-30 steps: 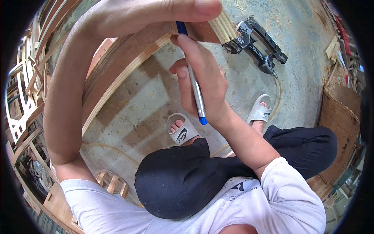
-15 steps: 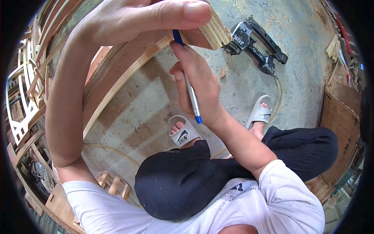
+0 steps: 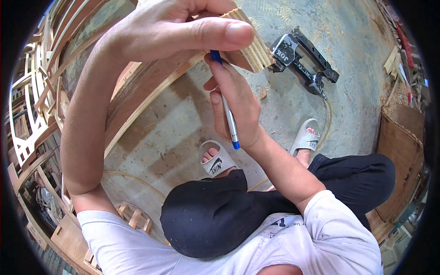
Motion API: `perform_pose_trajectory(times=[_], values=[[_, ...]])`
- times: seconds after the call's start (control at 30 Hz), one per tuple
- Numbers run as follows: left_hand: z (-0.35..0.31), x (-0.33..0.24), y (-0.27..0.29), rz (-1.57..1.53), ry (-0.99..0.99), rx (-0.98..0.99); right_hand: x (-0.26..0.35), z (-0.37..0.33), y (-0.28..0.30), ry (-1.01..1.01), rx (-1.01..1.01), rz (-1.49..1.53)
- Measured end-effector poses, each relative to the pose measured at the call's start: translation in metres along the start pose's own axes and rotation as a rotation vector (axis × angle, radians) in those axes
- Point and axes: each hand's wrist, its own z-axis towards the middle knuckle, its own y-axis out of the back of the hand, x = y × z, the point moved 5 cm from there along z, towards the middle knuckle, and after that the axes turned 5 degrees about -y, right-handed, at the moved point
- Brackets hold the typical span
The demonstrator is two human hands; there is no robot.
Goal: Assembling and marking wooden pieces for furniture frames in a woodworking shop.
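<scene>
My left hand (image 3: 174,36) reaches across the top of the view, its thumb stretched along a layered plywood piece (image 3: 257,51) and its other fingers bent behind and partly hidden. The hand is closed on that piece, whose striped end grain shows beside the thumb. Just below, my right hand (image 3: 239,103) grips a silver and blue pen (image 3: 228,114). The pen's front end points up to the underside of the plywood piece, beneath my left thumb; its tip is hidden. A long curved plywood panel (image 3: 146,98) runs down and left behind my left forearm.
A black and silver nail gun (image 3: 300,59) lies on the concrete floor (image 3: 183,114), right of the plywood piece, with a yellowish air hose (image 3: 331,114) attached. Curved wooden frames (image 3: 32,114) crowd the left. A wooden box (image 3: 398,156) and scraps (image 3: 392,59) line the right.
The whole view has shifted slightly, so hands, nail gun and floor appear lower. More of the plywood piece's end shows beside my left thumb. Both hands keep their grips.
</scene>
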Motion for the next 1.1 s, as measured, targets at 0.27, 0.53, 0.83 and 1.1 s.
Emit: perform_pose_trajectory(times=[0.27,0.53,0.83,1.1], values=[[0.001,0.022,-0.013,-0.439,0.014,-0.232,-0.002,0.002,0.004,0.001,0.011,-0.052],[-0.004,0.021,-0.009,-0.383,0.226,-0.173,0.011,-0.014,0.040,0.045,-0.022,-0.076],[-0.005,0.019,-0.009,-0.386,0.123,-0.303,-0.038,0.011,0.039,-0.562,-0.199,0.299],[-0.021,0.012,0.000,0.038,0.073,-0.484,-0.055,0.048,0.041,-0.296,-0.022,-0.008]])
